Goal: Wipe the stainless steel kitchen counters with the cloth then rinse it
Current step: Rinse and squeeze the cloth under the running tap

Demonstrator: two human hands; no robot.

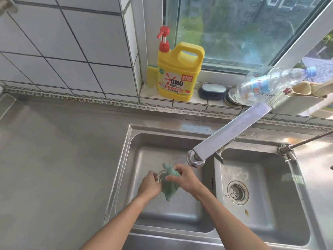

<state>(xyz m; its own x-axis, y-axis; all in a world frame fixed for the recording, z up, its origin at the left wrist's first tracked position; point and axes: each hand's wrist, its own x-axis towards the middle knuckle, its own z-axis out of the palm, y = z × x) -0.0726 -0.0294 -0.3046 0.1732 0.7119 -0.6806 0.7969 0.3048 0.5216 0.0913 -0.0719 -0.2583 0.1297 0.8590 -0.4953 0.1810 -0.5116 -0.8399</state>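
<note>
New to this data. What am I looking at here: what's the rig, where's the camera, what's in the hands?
There is no robot: a person works with bare hands, and the one picture comes from a wide-angle camera worn on their head, looking forward and down. Straight lines bend because of that lens.

Below is a stainless steel counter with a double sink. Both hands are over the left basin, under the faucet. The left hand and right hand each grip a green cloth, bunched between them, above the drain. I cannot tell whether water is running.

On the window sill stand a yellow detergent jug, a dark brush and a clear plastic bottle lying tilted.
</note>
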